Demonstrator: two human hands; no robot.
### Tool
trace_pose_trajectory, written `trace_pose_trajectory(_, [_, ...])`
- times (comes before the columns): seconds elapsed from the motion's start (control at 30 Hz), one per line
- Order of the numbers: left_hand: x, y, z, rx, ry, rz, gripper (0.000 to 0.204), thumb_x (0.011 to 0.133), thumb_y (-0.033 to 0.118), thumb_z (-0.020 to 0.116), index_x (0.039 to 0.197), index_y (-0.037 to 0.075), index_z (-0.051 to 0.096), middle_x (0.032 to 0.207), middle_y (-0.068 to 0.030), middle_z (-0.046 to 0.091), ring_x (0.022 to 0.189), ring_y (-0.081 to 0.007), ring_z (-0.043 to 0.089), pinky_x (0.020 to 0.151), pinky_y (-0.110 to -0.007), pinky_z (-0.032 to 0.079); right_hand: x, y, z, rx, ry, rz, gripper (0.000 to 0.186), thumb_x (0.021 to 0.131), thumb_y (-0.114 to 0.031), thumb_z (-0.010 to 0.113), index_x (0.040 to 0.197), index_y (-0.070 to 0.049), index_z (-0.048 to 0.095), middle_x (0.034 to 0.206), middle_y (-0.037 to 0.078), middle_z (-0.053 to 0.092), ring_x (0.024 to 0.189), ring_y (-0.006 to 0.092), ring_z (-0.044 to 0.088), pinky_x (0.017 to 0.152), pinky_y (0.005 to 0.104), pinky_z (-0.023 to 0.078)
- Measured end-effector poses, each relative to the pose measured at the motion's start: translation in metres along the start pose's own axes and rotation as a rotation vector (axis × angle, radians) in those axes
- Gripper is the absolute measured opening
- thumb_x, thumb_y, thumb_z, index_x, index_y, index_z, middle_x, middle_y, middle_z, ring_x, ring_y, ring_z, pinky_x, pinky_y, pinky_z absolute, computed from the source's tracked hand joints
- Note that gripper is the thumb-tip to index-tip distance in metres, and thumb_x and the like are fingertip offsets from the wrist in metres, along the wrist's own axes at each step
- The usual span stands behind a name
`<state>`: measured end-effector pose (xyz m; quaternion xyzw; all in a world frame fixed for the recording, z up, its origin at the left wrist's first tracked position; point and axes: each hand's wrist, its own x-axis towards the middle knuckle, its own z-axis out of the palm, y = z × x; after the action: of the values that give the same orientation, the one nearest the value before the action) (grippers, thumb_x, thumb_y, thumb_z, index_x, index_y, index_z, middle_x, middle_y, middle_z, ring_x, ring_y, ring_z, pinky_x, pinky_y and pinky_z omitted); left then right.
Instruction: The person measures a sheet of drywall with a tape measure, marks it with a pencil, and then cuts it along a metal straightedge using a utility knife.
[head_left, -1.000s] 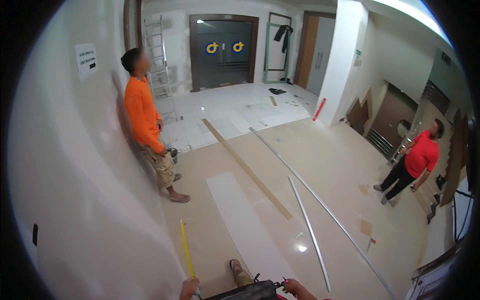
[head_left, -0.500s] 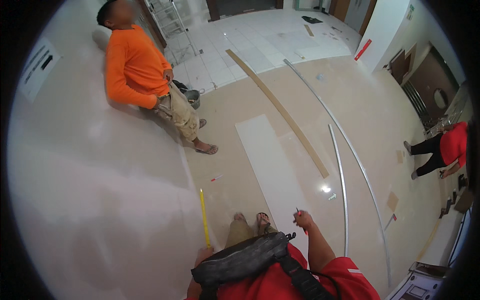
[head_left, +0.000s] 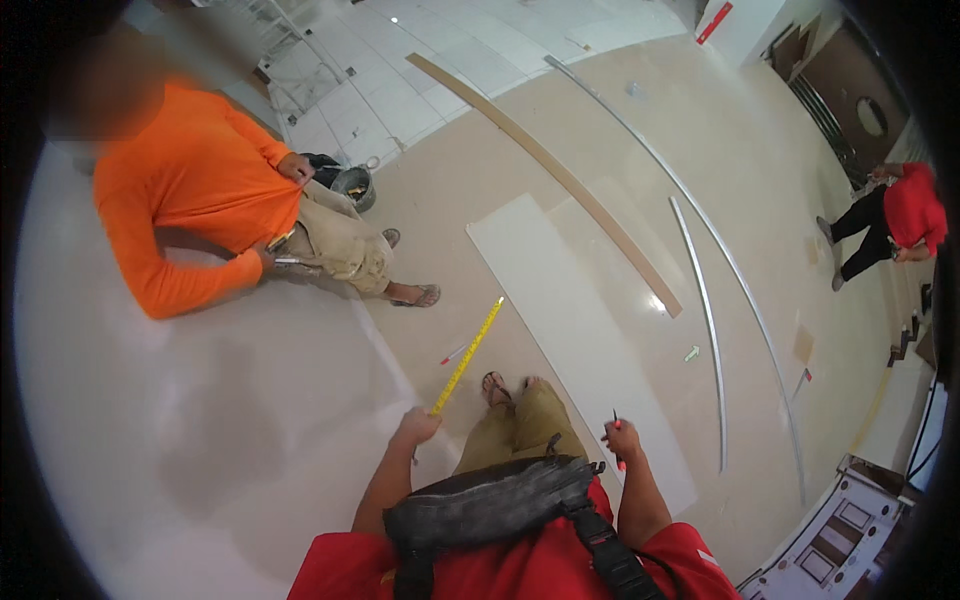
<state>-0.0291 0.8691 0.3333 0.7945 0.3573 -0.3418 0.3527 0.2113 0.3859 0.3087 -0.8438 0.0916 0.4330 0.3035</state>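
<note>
My left hand (head_left: 418, 425) is closed around the end of a tape measure (head_left: 468, 357). Its yellow blade sticks out forward and to the right, with the tip just left of the long white panel (head_left: 570, 310) on the floor. The tape's case is mostly hidden by my fingers. In my right hand (head_left: 623, 437), above the panel's near part, is a slim red tool (head_left: 620, 463) with a dark pointed tip; I cannot tell its exact kind. A small red-and-white stick (head_left: 453, 355) lies on the floor beside the blade.
A person in orange (head_left: 205, 190) stands at the left wall near a dark bucket (head_left: 355, 187). A brown strip (head_left: 560, 190) and two metal profiles (head_left: 703, 320) lie beyond the panel. Another person in red (head_left: 910, 210) stands far right, above a patterned box (head_left: 835, 535).
My left hand has risen and come forward. The tape blade has swung from beside the wall toward the panel. My view has turned, and the person in orange appears larger and closer.
</note>
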Motion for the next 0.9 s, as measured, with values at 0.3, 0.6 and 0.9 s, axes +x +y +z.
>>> trace_pose_trajectory(0.3, [0.133,0.046,-0.156,-0.134,0.044,-0.089,0.039,0.092,0.039,0.065,0.109,0.005,0.076,0.090,-0.0202,0.076,0.086,-0.0370,0.073,0.078,-0.045,0.056,0.017,-0.059,0.038,0.022,-0.104,0.320,0.030,0.096,-0.028,0.065,0.096,0.001,0.072,0.075,0.013,0.073,0.061,0.0222,0.069,0.056,0.0356,0.056])
trace_pose_trajectory(0.6, [0.354,0.114,-0.196,-0.247,-0.188,-0.174,0.041,0.095,0.040,0.067,0.096,-0.001,0.071,0.077,-0.0128,0.071,0.072,-0.0231,0.069,0.068,-0.039,0.054,0.150,-0.230,0.083,0.553,-0.019,0.209,0.030,0.104,-0.025,0.059,0.115,0.002,0.067,0.082,0.010,0.073,0.057,0.0143,0.062,0.051,0.0304,0.049])
trace_pose_trajectory(0.9, [0.688,0.111,-0.196,0.205,-0.289,-0.099,0.048,0.094,0.040,0.063,0.105,-0.006,0.073,0.100,-0.0286,0.074,0.097,-0.0396,0.074,0.085,-0.049,0.057,0.350,-0.357,0.189,0.828,0.001,0.309,0.028,0.106,-0.019,0.058,0.123,0.002,0.061,0.085,0.006,0.071,0.060,0.0105,0.059,0.053,0.0281,0.047])
